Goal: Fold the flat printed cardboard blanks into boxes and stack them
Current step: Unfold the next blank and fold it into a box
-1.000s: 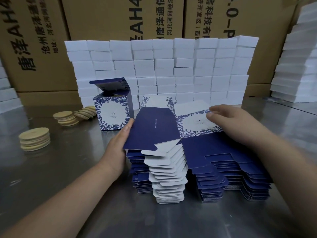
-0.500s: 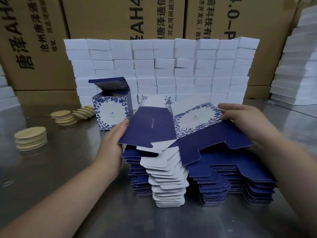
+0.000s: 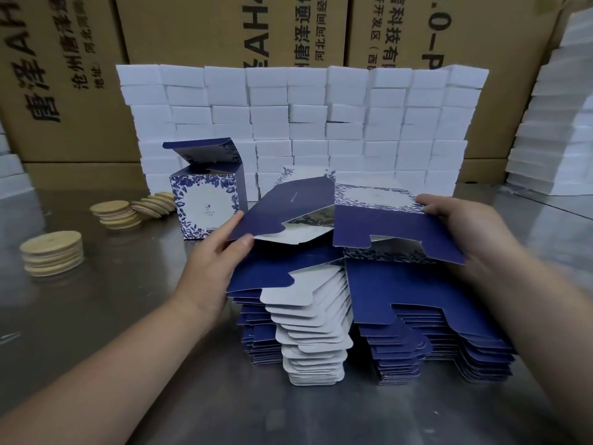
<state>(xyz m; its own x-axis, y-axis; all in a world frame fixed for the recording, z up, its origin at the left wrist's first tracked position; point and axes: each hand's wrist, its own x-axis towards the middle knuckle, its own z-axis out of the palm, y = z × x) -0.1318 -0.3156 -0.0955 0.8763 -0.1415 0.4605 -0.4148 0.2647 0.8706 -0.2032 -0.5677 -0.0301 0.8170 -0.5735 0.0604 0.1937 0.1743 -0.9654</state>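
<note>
A tall stack of flat blue-and-white blanks (image 3: 369, 322) stands on the metal table in front of me. Just above it I hold one blank (image 3: 346, 216), its panels spreading apart so the inside shows. My left hand (image 3: 221, 252) pinches its left blue panel, thumb beneath the edge. My right hand (image 3: 462, 226) grips its right side, fingers over the floral panel. One folded box (image 3: 207, 203) with a blue floral print stands behind on the left, its lid flap up.
Stacks of round wooden discs (image 3: 53, 255) (image 3: 117, 213) lie at the left on the steel table (image 3: 128, 316). A wall of white blocks (image 3: 301, 123) runs behind, with more white stacks (image 3: 558, 123) at the right. Large brown cartons (image 3: 199, 30) stand at the back.
The top blank has been lifted off the stack by both hands and has started opening up from flat, its left panel rising and a gap showing inside.
</note>
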